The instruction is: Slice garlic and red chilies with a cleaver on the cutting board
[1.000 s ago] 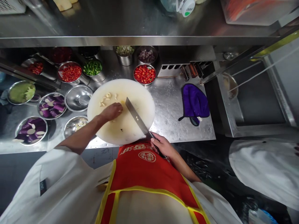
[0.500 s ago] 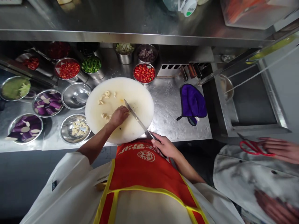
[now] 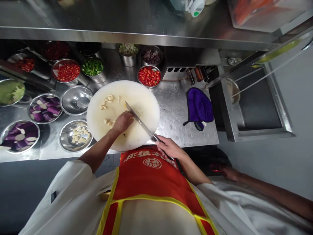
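Steel counter: round board near us, likely for reach. Our right hand grips knife; left hand curls beside it, perhaps for safety; its grip we cannot tell. Garlic cloves lie on board, left of knife.

My bare left hand is stretched forward, fingers bunched and curled downward, bare left forearm slanting inward; my bare right hand, held closer in, grips firmly
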`<state>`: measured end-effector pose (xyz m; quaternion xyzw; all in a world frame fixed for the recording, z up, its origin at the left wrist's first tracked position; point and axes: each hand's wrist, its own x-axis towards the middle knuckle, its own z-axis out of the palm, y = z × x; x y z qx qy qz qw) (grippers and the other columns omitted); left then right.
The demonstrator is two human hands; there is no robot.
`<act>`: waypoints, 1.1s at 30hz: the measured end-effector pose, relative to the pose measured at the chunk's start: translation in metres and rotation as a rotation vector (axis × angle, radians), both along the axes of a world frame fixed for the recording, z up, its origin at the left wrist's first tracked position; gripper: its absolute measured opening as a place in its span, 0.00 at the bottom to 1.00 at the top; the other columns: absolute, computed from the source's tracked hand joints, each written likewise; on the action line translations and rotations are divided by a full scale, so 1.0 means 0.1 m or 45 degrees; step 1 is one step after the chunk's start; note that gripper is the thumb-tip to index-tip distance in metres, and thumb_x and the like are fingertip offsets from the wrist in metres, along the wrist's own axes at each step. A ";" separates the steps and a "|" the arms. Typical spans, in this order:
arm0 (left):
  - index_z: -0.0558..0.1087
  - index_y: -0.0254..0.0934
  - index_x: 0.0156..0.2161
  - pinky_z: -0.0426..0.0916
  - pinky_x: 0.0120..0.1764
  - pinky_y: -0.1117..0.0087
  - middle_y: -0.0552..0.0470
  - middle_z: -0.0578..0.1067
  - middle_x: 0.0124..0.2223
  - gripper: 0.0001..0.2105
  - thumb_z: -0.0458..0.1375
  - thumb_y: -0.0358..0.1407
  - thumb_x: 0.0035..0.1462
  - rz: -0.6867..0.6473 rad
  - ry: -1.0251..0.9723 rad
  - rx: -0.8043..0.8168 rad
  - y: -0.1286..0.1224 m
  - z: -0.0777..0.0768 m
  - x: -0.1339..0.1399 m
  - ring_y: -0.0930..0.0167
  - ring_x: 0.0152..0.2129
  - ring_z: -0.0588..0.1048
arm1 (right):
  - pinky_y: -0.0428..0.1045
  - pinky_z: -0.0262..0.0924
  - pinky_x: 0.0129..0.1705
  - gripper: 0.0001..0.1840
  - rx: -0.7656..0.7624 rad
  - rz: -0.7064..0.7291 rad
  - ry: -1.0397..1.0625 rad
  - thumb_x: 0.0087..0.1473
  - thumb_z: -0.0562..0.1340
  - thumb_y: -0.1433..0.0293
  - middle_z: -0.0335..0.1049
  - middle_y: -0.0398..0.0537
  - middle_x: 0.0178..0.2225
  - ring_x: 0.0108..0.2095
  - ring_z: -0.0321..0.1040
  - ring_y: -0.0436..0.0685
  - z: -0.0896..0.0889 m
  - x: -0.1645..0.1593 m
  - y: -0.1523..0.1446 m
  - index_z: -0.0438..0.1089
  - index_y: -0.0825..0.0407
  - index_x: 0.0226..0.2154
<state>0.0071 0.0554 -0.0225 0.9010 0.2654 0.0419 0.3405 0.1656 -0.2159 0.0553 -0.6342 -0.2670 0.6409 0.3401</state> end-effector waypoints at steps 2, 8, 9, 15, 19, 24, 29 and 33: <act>0.74 0.37 0.37 0.72 0.48 0.61 0.44 0.76 0.43 0.06 0.55 0.32 0.58 0.013 0.009 0.026 -0.04 0.00 0.01 0.62 0.42 0.76 | 0.41 0.60 0.17 0.30 0.034 -0.008 -0.026 0.64 0.57 0.54 0.64 0.39 0.26 0.19 0.61 0.46 -0.10 -0.01 0.11 0.62 0.49 0.63; 0.72 0.39 0.32 0.71 0.36 0.63 0.44 0.76 0.36 0.04 0.57 0.35 0.57 0.209 0.244 0.141 -0.20 0.07 0.04 0.62 0.32 0.76 | 0.41 0.61 0.17 0.32 0.068 -0.084 0.074 0.63 0.58 0.52 0.64 0.39 0.28 0.19 0.61 0.46 -0.21 0.01 0.10 0.61 0.50 0.64; 0.72 0.39 0.31 0.70 0.34 0.64 0.45 0.76 0.35 0.05 0.57 0.36 0.56 0.241 0.296 0.126 -0.20 0.09 0.05 0.63 0.30 0.75 | 0.42 0.61 0.17 0.33 0.060 -0.106 0.099 0.62 0.59 0.52 0.64 0.39 0.28 0.20 0.61 0.46 -0.20 0.02 0.06 0.60 0.50 0.65; 0.76 0.38 0.39 0.72 0.44 0.63 0.45 0.79 0.42 0.10 0.52 0.31 0.57 -0.044 0.195 0.033 0.04 0.25 -0.03 0.63 0.39 0.77 | 0.42 0.58 0.17 0.37 0.023 -0.160 0.185 0.60 0.61 0.49 0.63 0.39 0.29 0.20 0.60 0.46 -0.14 0.03 -0.08 0.59 0.50 0.65; 0.78 0.41 0.46 0.68 0.56 0.63 0.47 0.74 0.57 0.22 0.49 0.22 0.51 -0.558 0.125 0.009 0.21 0.25 -0.08 0.64 0.53 0.73 | 0.42 0.58 0.17 0.38 0.019 -0.179 0.190 0.59 0.61 0.48 0.63 0.38 0.29 0.20 0.59 0.45 -0.13 0.01 -0.07 0.59 0.51 0.64; 0.78 0.42 0.46 0.70 0.51 0.66 0.47 0.75 0.53 0.20 0.50 0.24 0.54 -0.617 0.221 0.012 0.22 0.20 -0.08 0.65 0.47 0.75 | 0.43 0.59 0.17 0.37 0.046 -0.200 0.221 0.59 0.61 0.48 0.62 0.38 0.29 0.20 0.59 0.46 -0.14 -0.03 -0.07 0.60 0.51 0.62; 0.76 0.40 0.47 0.72 0.42 0.64 0.44 0.73 0.46 0.14 0.52 0.31 0.60 -0.251 0.307 0.091 0.02 0.18 -0.08 0.64 0.37 0.76 | 0.44 0.60 0.16 0.36 0.035 -0.236 0.218 0.60 0.60 0.49 0.63 0.38 0.29 0.19 0.59 0.47 -0.18 -0.09 -0.09 0.59 0.50 0.64; 0.74 0.39 0.48 0.73 0.44 0.62 0.44 0.71 0.45 0.12 0.53 0.36 0.62 0.017 0.237 0.082 -0.14 0.08 -0.11 0.63 0.37 0.76 | 0.43 0.60 0.17 0.34 0.034 -0.213 0.166 0.62 0.59 0.51 0.64 0.39 0.29 0.19 0.60 0.46 -0.20 -0.14 -0.10 0.59 0.47 0.65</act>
